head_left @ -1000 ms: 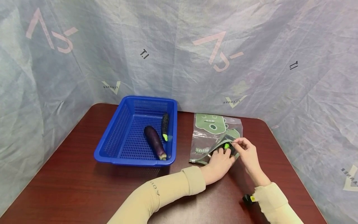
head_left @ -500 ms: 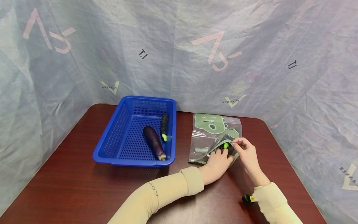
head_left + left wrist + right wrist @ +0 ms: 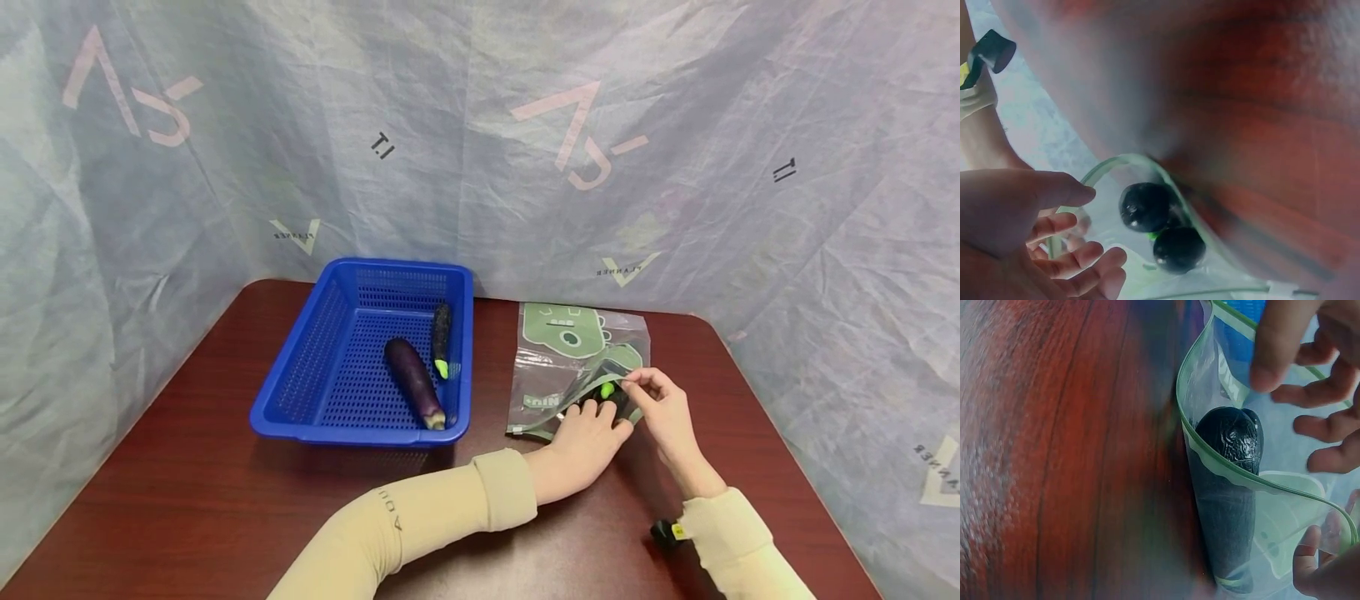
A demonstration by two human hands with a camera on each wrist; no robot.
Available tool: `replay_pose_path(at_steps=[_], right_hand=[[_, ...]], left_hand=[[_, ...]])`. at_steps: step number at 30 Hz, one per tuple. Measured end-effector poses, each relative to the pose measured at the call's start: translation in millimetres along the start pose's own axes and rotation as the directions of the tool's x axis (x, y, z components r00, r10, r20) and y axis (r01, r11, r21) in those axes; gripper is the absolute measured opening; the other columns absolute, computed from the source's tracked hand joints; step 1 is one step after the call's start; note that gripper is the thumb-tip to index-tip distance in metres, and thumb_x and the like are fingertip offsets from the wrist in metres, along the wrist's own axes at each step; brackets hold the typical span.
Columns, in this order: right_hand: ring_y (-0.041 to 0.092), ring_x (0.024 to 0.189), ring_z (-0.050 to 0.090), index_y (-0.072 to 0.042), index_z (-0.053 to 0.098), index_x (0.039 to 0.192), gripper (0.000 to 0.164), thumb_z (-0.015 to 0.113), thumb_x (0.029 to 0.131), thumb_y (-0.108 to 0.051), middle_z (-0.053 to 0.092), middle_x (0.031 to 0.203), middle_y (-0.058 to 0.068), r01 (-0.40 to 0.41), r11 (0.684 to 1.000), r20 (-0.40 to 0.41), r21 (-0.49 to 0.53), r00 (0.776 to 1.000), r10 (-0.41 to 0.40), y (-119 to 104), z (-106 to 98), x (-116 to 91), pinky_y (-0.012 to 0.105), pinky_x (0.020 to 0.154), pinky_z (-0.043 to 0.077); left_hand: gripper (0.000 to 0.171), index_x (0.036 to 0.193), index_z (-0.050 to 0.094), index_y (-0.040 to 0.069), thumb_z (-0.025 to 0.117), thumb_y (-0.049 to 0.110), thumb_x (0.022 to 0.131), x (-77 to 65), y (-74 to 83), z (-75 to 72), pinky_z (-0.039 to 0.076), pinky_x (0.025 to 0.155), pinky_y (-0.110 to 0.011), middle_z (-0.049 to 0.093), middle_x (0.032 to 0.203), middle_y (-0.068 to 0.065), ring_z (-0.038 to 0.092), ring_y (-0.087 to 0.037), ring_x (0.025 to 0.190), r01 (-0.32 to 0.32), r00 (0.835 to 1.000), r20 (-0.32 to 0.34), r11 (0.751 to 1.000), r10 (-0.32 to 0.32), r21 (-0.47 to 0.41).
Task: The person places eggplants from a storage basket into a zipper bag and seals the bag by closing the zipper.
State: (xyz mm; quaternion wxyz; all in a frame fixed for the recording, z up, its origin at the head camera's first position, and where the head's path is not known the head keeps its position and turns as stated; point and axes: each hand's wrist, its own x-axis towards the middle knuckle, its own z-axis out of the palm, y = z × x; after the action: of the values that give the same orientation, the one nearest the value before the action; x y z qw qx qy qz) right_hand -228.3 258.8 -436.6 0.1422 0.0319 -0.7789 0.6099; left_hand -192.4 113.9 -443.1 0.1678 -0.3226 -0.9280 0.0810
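Observation:
A clear zip bag [image 3: 555,367] with a green cartoon print lies on the table, its mouth towards me. My right hand [image 3: 663,417] pinches the upper edge of the mouth at the right. My left hand [image 3: 581,446] is at the opening, fingers relaxed and apart; in the left wrist view the left hand [image 3: 1041,231] holds nothing. Inside the bag lie dark, long vegetables, perhaps cucumbers; two rounded dark ends [image 3: 1146,206] show there with a bit of bright green between. The right wrist view shows one dark vegetable [image 3: 1225,506] lengthwise along the bag's side.
A blue perforated basket [image 3: 300,425] stands to the left of the bag. It contains a purple eggplant [image 3: 412,379] and a dark cucumber-like vegetable [image 3: 442,337] with a bright green end. A small black device [image 3: 663,533] sits by my right cuff. Grey cloth [image 3: 465,150] hangs behind the table.
My left hand has drawn back slightly towards me, and its sleeve has shifted left and down. The right hand keeps its pinch on the bag's edge.

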Motion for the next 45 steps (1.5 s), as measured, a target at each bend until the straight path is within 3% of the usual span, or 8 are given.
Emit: replay_pose_path(at_steps=[9, 18, 25, 31, 39, 45], right_hand=[[0.009, 0.073, 0.056, 0.007, 0.058, 0.099, 0.019, 0.063, 0.089, -0.008, 0.062, 0.083, -0.006, 0.008, 1.0, 0.003, -0.004, 1.0, -0.008, -0.2, -0.2, 0.6, 0.018, 0.066, 0.045], [0.007, 0.072, 0.053, 0.01, 0.057, 0.101, 0.021, 0.063, 0.088, -0.005, 0.061, 0.084, -0.006, 0.002, 1.0, 0.015, 0.013, 1.0, -0.002, -2.2, -0.4, 1.8, 0.019, 0.065, 0.044], [0.004, 0.071, 0.053, 0.008, 0.058, 0.099, 0.018, 0.062, 0.088, -0.006, 0.062, 0.084, 0.001, 0.018, 1.0, 0.011, -0.02, 1.0, -0.018, -2.3, 0.0, 1.3, 0.019, 0.064, 0.044], [0.004, 0.069, 0.053, 0.006, 0.059, 0.095, 0.015, 0.063, 0.088, -0.007, 0.062, 0.081, -0.003, 0.023, 1.0, -0.004, -0.013, 1.0, -0.023, -2.8, 0.5, -0.3, 0.019, 0.063, 0.044], [0.004, 0.07, 0.052, 0.006, 0.059, 0.097, 0.016, 0.062, 0.088, -0.007, 0.063, 0.084, 0.003, 0.029, 0.999, 0.004, -0.044, 1.0, -0.029, -4.0, -0.7, 0.3, 0.02, 0.063, 0.044], [0.008, 0.072, 0.055, 0.008, 0.059, 0.099, 0.017, 0.062, 0.087, -0.004, 0.064, 0.084, 0.004, 0.005, 1.0, 0.004, -0.03, 1.0, -0.005, -2.6, -0.2, 2.2, 0.017, 0.062, 0.044]], left_hand=[[0.016, 0.109, 0.051, 0.032, 0.054, 0.034, 0.093, -3.2, -12.8, -15.5, 0.037, 0.07, -0.029, 0.049, 0.106, 0.004, 0.048, -0.015, 0.096, 0.003, 1.0, -0.009, 1.0, -0.003, -0.015], [0.043, 0.119, 0.05, 0.032, 0.07, 0.038, 0.082, -8.2, -34.1, -39.1, 0.036, 0.071, -0.031, 0.048, 0.115, 0.003, 0.045, -0.018, 0.098, -0.053, 0.998, -0.017, 0.998, 0.052, -0.016], [0.042, 0.119, 0.052, 0.032, 0.068, 0.044, 0.082, -14.2, -50.7, -57.4, 0.039, 0.07, -0.031, 0.05, 0.111, 0.002, 0.047, -0.018, 0.097, -0.066, 0.996, -0.063, 0.998, 0.066, 0.002], [0.04, 0.122, 0.051, 0.031, 0.064, 0.036, 0.085, -19.6, -66.9, -72.9, 0.042, 0.073, -0.035, 0.05, 0.114, 0.001, 0.048, -0.02, 0.101, -0.106, 0.993, -0.055, 0.994, 0.106, 0.011], [0.035, 0.119, 0.055, 0.029, 0.06, 0.032, 0.085, -24.5, -91.1, -89.8, 0.044, 0.072, -0.036, 0.053, 0.114, 0.001, 0.05, -0.021, 0.098, -0.176, 0.968, -0.175, 0.984, 0.178, 0.029], [0.037, 0.121, 0.054, 0.028, 0.06, 0.035, 0.085, -28.0, -112.3, -100.9, 0.042, 0.072, -0.035, 0.05, 0.122, -0.002, 0.049, -0.023, 0.103, -0.252, 0.954, -0.157, 0.967, 0.254, 0.037]])
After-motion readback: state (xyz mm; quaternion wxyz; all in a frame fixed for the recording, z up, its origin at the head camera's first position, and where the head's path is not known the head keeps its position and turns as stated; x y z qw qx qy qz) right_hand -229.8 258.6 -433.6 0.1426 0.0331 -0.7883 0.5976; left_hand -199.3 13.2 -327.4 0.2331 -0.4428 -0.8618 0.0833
